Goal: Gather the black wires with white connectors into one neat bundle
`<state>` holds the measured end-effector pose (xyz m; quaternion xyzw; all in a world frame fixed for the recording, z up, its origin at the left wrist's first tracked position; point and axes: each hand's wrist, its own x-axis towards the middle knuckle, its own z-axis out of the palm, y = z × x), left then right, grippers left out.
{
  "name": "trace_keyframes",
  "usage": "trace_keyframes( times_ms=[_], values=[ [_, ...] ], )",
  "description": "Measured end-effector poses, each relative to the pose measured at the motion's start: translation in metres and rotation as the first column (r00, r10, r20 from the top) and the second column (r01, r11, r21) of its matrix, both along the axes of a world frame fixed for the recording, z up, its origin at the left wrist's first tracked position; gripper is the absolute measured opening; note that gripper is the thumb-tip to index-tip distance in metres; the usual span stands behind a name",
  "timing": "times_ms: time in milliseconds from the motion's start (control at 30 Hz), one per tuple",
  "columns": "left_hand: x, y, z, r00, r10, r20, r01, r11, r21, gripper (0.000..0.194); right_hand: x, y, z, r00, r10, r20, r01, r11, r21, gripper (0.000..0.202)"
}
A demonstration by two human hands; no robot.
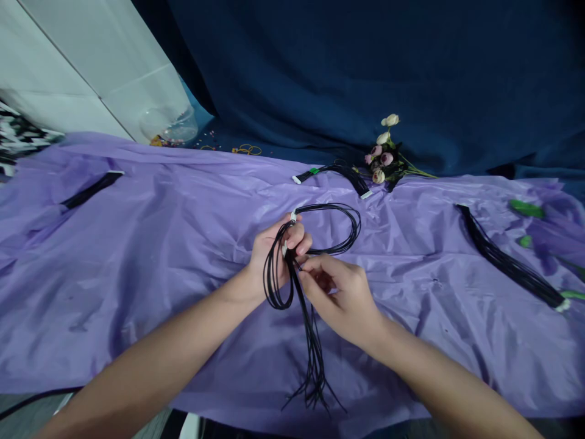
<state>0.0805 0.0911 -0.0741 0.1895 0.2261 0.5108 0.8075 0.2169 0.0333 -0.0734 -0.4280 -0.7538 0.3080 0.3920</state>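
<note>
My left hand (269,247) is closed around a wire harness (312,341), a bundle of thin black wires with white connectors. One white connector (293,216) shows at the top of the fingers, another lower in the grip. Wires loop out to the right and also hang in a loop over the left wrist. Loose wire ends fan out below, towards the near edge of the table. My right hand (342,292) pinches at the wires just below the left fingers, thumb and forefinger pressed together. Its other fingers are curled.
On the purple cloth (183,244) lie more black wire bundles: one at left (91,190), one at the back (340,174), one at right (509,259). Artificial flowers (384,152) lie at the back edge. Behind them hangs a dark blue curtain (365,73); a clear plastic tub (169,125) stands back left.
</note>
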Motion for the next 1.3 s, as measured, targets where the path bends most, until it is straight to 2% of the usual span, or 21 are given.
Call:
trace_keyframes(
  times_ms=[67,133,200,300,400,467,533,633,733,833,900,967,1033,1100,1200,1300],
  values=[
    [0.000,0.000,0.000,1.000,-0.006,0.003,0.006,1.000,-0.011,0.024,0.001,-0.001,-0.001,0.989,-0.039,0.146,0.010,0.981,0.192,0.009],
    [-0.001,0.000,0.001,1.000,-0.015,0.008,0.015,1.000,-0.018,0.025,0.003,-0.001,-0.002,0.950,-0.109,0.293,-0.011,0.925,0.381,0.009],
    [-0.002,0.001,0.001,1.000,-0.025,0.015,0.025,1.000,-0.017,0.025,0.005,-0.002,-0.001,0.907,-0.172,0.383,-0.052,0.859,0.509,0.010],
    [-0.002,0.001,0.000,0.999,-0.031,0.023,0.031,0.999,-0.014,0.025,0.006,-0.001,0.002,0.867,-0.212,0.450,-0.105,0.806,0.583,0.015],
    [-0.001,0.001,-0.001,0.999,-0.023,0.023,0.023,1.000,-0.020,0.023,0.006,-0.001,0.003,0.850,-0.234,0.471,-0.114,0.792,0.600,0.017],
    [0.000,0.000,0.000,1.000,-0.015,0.019,0.016,0.999,-0.028,0.022,0.005,-0.002,0.002,0.859,-0.238,0.452,-0.088,0.803,0.590,0.016],
    [0.001,-0.002,0.001,1.000,-0.002,0.010,0.003,0.999,-0.033,0.022,0.005,-0.002,0.002,0.890,-0.204,0.408,-0.039,0.856,0.515,0.015],
    [0.004,-0.004,0.006,0.999,0.032,-0.035,-0.033,0.999,-0.041,0.021,0.004,-0.003,0.001,0.954,-0.104,0.282,0.031,0.967,0.254,0.010],
    [0.007,-0.005,0.013,0.993,0.061,-0.103,-0.070,0.994,-0.082,0.021,0.005,-0.001,0.003,0.989,-0.049,0.140,0.054,0.998,-0.033,0.006],
    [0.009,-0.006,0.019,0.989,0.082,-0.120,-0.096,0.989,-0.113,0.023,0.005,0.002,0.004,0.999,-0.020,-0.047,0.006,0.961,-0.276,0.012],
    [0.010,-0.006,0.020,0.989,0.092,-0.117,-0.106,0.987,-0.120,0.024,0.005,0.005,0.004,0.971,-0.016,-0.240,-0.097,0.888,-0.450,0.016],
    [0.009,-0.005,0.019,0.988,0.096,-0.124,-0.111,0.986,-0.122,0.024,0.005,0.007,0.005,0.896,-0.056,-0.441,-0.230,0.791,-0.567,0.017],
    [0.009,-0.005,0.016,0.986,0.091,-0.141,-0.108,0.987,-0.116,0.024,0.006,0.010,0.008,0.800,-0.111,-0.589,-0.339,0.727,-0.597,0.017],
    [0.008,-0.004,0.012,0.985,0.084,-0.152,-0.100,0.990,-0.101,0.024,0.008,0.012,0.011,0.723,-0.154,-0.674,-0.395,0.707,-0.586,0.015],
    [0.007,-0.002,0.007,0.987,0.067,-0.146,-0.080,0.994,-0.081,0.023,0.012,0.014,0.016,0.649,-0.166,-0.743,-0.446,0.708,-0.548,0.010],
    [0.007,-0.001,0.005,0.987,0.047,-0.151,-0.061,0.994,-0.090,0.022,0.016,0.014,0.017,0.631,-0.129,-0.765,-0.451,0.742,-0.496,0.007]
  ],
)
